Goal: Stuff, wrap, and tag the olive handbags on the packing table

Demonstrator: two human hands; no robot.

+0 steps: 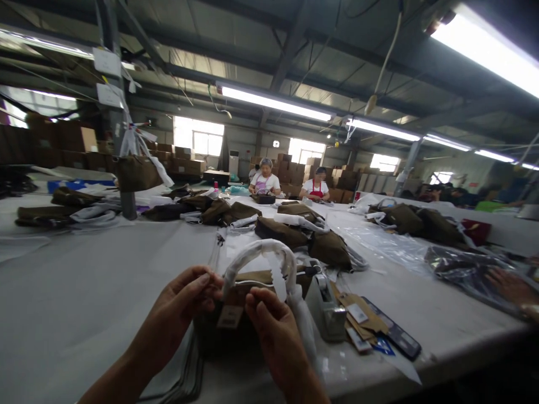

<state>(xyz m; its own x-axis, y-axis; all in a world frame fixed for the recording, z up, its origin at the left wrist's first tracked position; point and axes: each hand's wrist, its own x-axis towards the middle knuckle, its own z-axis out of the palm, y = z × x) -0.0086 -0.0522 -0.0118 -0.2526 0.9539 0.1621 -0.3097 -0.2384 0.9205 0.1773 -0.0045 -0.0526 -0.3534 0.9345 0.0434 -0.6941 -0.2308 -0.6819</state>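
A dark brown handbag (252,276) stands on the table in front of me, its zip along the top and its arched handle (256,247) wrapped in white. On its front hangs a small pale tag (230,316). My left hand (185,303) is pinched closed beside the left foot of the handle. Fingers of my right hand (273,325) are also pinched, just below the zip and to the right of the tag. Whatever lies between the fingertips of either hand is too small to make out. The bag's lower part is in shadow and partly behind my right hand.
Right of the bag are a grey tape dispenser (326,308), brown card tags (366,314) and a dark phone (396,331). More brown bags (332,247) lie behind. Another person's hand (509,286) rests on a plastic-wrapped item at right. A post (128,205) rises at left.
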